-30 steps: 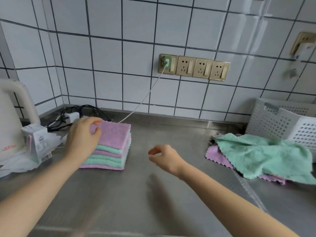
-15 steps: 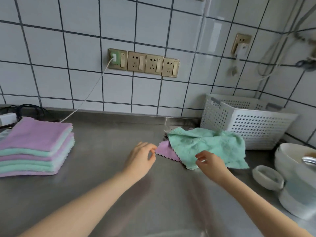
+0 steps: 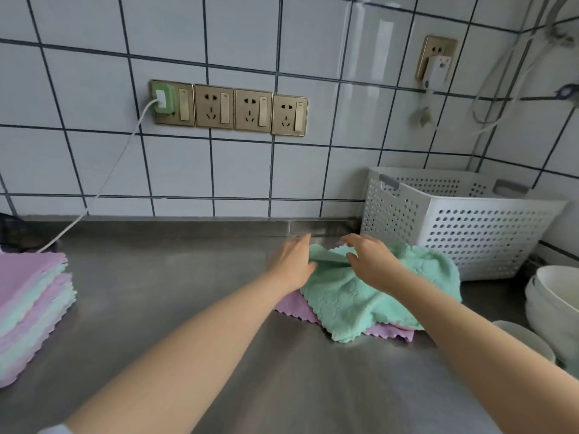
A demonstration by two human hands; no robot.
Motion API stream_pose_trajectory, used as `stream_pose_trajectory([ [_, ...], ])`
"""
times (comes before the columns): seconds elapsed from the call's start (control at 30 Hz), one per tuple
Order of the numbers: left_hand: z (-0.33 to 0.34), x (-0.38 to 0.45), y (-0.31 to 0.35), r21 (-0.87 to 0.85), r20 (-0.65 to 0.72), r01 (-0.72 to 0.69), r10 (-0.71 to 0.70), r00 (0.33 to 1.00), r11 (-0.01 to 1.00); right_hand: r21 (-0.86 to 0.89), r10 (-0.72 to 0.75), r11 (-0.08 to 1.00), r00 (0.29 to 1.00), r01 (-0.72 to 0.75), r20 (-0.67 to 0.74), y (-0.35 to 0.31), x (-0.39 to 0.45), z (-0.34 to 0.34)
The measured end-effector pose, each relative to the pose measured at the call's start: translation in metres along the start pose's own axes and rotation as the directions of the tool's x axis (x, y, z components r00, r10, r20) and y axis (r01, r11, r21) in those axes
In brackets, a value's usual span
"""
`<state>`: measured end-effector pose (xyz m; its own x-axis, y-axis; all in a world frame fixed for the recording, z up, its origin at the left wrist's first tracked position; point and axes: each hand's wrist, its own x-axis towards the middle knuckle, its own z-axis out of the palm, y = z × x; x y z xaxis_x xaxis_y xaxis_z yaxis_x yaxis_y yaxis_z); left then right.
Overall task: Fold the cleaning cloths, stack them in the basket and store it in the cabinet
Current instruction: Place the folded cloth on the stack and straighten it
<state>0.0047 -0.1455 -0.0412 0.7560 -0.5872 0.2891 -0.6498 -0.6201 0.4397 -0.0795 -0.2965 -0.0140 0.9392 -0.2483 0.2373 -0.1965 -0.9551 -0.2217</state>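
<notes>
A crumpled green cloth (image 3: 360, 299) lies on top of a purple cloth (image 3: 296, 306) on the steel counter, right of centre. My left hand (image 3: 293, 261) rests on the green cloth's far left edge, and that edge folds up against its fingers. My right hand (image 3: 371, 261) lies on the cloth's far edge with fingers spread over a raised fold. Whether either hand pinches the cloth is unclear. A stack of folded purple and green cloths (image 3: 28, 305) sits at the left edge. The white perforated basket (image 3: 470, 227) stands behind the loose cloths, against the wall.
White bowls (image 3: 554, 302) and a small dish (image 3: 526, 338) are stacked at the right edge. A row of wall sockets (image 3: 228, 108) holds a green plug with a white cable running down to the left. Bare steel counter (image 3: 175, 286) lies between the stack and the loose cloths.
Both hands have moved forward from the near edge of the green cloth to its far edge. The view has shifted further right, and the folded stack now sits at the left border.
</notes>
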Motion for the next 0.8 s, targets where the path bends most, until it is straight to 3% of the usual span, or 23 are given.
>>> stream_pose_trajectory([
  [0.1,0.005,0.007,0.001,-0.018,-0.113,-0.055,0.052,0.992,0.998,0.022,-0.075,0.997,0.997,0.074,0.02,-0.002,-0.001,0.005],
  [0.2,0.003,-0.005,0.01,-0.107,-0.179,-0.282,0.261,0.949,0.953,-0.039,-0.145,0.989,0.989,0.145,0.002,0.002,-0.004,0.002],
  [0.3,0.001,-0.026,0.009,-0.016,-0.191,-0.571,0.559,0.807,0.82,-0.197,-0.149,0.965,0.98,0.174,0.132,0.008,-0.005,-0.008],
  [0.37,-0.009,-0.042,0.002,0.035,-0.197,-0.65,0.643,0.74,0.759,-0.318,-0.128,0.928,0.969,0.192,0.211,0.009,-0.011,-0.018],
  [0.47,-0.035,-0.069,-0.007,0.061,-0.219,-0.708,0.701,0.679,0.704,-0.484,-0.175,0.841,0.969,0.24,0.175,0.006,-0.023,-0.039],
  [0.53,-0.058,-0.087,-0.006,-0.056,-0.33,-0.64,0.591,0.736,0.766,-0.537,-0.194,0.813,0.974,0.227,0.118,0.001,-0.032,-0.055],
  [0.6,-0.086,-0.101,-0.004,-0.257,-0.455,-0.478,0.331,0.827,0.84,-0.434,-0.248,0.876,0.968,0.21,-0.032,-0.011,-0.043,-0.073],
  [0.7,-0.135,-0.117,-0.005,-0.476,-0.477,-0.309,0.053,0.877,0.823,0.021,-0.194,0.979,0.957,0.204,-0.217,-0.04,-0.069,-0.103],
  [0.8,-0.186,-0.137,-0.008,-0.58,-0.333,-0.187,-0.022,0.943,0.793,0.346,-0.162,0.913,0.97,0.216,-0.179,-0.071,-0.099,-0.132],
])
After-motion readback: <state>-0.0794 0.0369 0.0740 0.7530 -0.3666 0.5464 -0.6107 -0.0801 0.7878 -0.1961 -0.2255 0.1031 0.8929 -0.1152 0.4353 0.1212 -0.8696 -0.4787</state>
